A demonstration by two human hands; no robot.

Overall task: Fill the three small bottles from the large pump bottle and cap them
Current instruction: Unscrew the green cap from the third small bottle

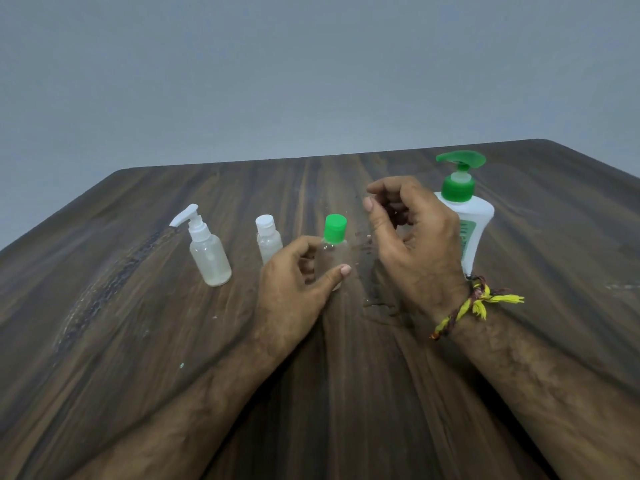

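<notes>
Surface: a dark brown wood-grain table [138, 341] with rounded far corners fills the lower two thirds of the frame; small wet drops and smears [367, 244] lie at centre, between the two hands.
Room: a plain grey-blue wall [311, 64] takes up the upper third.
Left hand: the left hand [298, 282] at centre grasps the clear small bottle with a green flip cap [335, 237], thumb across its front, fingers curled behind; the bottle stands upright on the table.
Right hand: the right hand [412, 237], just right of that bottle, hangs above the table with fingers loosely curled, holding nothing; a braided yellow and dark thread band [474, 303] circles its wrist.
Other small bottles: a clear bottle with a white pump top [207, 251] stands left of centre; a clear bottle with a white flip cap [268, 239] stands between it and the left hand, partly hidden by that hand. Both are capped.
Large bottle: the white pump bottle with a green pump head [462, 209] stands upright at right of centre, behind the right hand.
</notes>
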